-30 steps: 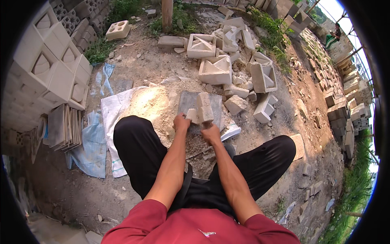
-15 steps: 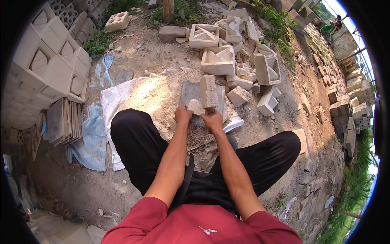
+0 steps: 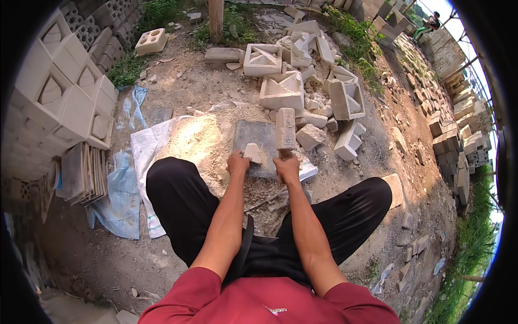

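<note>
Between my legs lies a flat dark grey slab [image 3: 249, 135]. My left hand [image 3: 237, 163] is closed on a small pale chunk of broken block [image 3: 252, 153], which is over the slab's near part. My right hand [image 3: 287, 167] grips the short handle of a hammer with a long, dusty, block-like head [image 3: 286, 128]. The head is above the slab's right side, apart from the chunk. Beside the slab on the left, a heap of pale crushed rubble [image 3: 199, 137] lies on a white sack [image 3: 148, 143].
Broken pale blocks [image 3: 282, 90] are piled beyond the slab to the right. Stacked blocks [image 3: 70, 86] and leaning boards [image 3: 89, 170] stand at the left. A wooden post [image 3: 216, 21] rises at the back. Far off at the upper right sits another person [image 3: 431, 24].
The hammer head has moved up off the slab's middle and looks more upright. The chunk is turned slightly in my left hand. The whole view has shifted a little.
</note>
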{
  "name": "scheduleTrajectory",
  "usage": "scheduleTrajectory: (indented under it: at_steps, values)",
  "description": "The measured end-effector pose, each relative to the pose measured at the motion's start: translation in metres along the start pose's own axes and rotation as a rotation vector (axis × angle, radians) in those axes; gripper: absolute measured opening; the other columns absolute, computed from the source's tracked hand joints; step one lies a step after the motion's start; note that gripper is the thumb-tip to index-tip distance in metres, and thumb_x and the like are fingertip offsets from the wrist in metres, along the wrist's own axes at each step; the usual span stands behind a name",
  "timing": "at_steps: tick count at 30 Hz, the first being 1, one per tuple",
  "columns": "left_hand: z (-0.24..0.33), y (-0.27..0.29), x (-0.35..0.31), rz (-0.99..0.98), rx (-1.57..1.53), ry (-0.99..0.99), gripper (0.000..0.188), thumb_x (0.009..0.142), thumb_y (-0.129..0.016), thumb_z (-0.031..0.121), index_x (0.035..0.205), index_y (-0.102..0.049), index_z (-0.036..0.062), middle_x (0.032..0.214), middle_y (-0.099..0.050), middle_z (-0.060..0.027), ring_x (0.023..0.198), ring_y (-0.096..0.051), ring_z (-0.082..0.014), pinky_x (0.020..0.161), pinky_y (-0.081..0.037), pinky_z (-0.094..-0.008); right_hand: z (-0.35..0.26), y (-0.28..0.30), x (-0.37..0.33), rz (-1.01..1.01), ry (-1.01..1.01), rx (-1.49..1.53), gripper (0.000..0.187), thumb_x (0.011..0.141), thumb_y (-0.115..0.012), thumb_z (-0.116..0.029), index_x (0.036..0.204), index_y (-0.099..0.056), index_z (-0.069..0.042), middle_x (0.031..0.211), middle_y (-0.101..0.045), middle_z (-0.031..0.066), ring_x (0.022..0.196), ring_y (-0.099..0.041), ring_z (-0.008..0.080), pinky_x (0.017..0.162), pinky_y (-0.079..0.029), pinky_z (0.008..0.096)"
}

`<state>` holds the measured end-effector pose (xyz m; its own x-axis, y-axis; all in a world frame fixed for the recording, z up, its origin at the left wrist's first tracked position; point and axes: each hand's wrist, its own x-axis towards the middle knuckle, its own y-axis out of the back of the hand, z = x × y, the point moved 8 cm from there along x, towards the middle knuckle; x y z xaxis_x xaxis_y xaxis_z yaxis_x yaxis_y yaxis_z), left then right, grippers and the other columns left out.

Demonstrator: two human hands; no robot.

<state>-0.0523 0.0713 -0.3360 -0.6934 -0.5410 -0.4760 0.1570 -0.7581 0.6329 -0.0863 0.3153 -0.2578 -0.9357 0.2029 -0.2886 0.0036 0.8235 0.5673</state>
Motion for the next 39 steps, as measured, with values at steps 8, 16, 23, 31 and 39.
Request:
scheduleTrajectory:
  at_steps: [8,16,23,31,39]
  values:
    - [0.011,0.003,-0.013,0.007,0.019,-0.022,0.045,0.07,-0.08,0.029,0.111,-0.067,0.0176,0.114,-0.067,-0.0086,0.11,-0.06,-0.0298,0.091,-0.045,-0.0493,0.045,-0.007,-0.027,-0.054,-0.121,-0.214,0.044,0.069,-0.065,-0.021,0.102,-0.062,0.008,0.103,-0.064,0.0315,0.102,-0.062,0.0434,0.087,-0.05,0.0451]
    - [0.009,0.006,-0.013,0.011,0.014,-0.025,0.045,0.071,-0.079,0.029,0.112,-0.066,0.0168,0.114,-0.067,-0.0081,0.109,-0.06,-0.0302,0.092,-0.045,-0.048,0.005,-0.035,-0.028,-0.301,-0.006,-0.227,0.046,0.067,-0.069,-0.025,0.1,-0.064,0.007,0.096,-0.066,0.0294,0.096,-0.065,0.0412,0.083,-0.052,0.0437]
    - [0.01,0.01,-0.013,0.085,0.049,-0.092,0.047,0.067,-0.081,0.029,0.108,-0.067,0.0105,0.104,-0.07,-0.0109,0.098,-0.066,-0.0279,0.082,-0.051,-0.039,-0.004,-0.039,-0.034,-0.161,0.031,-0.076,0.048,0.065,-0.071,-0.027,0.099,-0.065,0.007,0.095,-0.067,0.0283,0.094,-0.066,0.0396,0.081,-0.053,0.0421]
    - [0.008,0.012,-0.012,0.049,0.019,-0.028,0.046,0.066,-0.083,0.029,0.104,-0.066,0.0098,0.102,-0.071,-0.0091,0.095,-0.067,-0.0257,0.081,-0.051,-0.0387,-0.008,-0.031,-0.025,-0.193,0.116,-0.079,0.045,0.066,-0.072,-0.027,0.096,-0.067,0.006,0.092,-0.068,0.027,0.093,-0.067,0.0388,0.08,-0.053,0.0411]
    - [0.01,0.004,-0.009,-0.019,0.052,-0.029,0.048,0.069,-0.08,0.032,0.112,-0.065,0.0165,0.111,-0.068,-0.0067,0.108,-0.061,-0.0291,0.091,-0.045,-0.0485,0.013,-0.042,-0.037,-0.231,0.009,-0.16,0.05,0.067,-0.072,-0.028,0.103,-0.065,0.005,0.093,-0.069,0.0229,0.093,-0.068,0.0357,0.08,-0.053,0.0403]
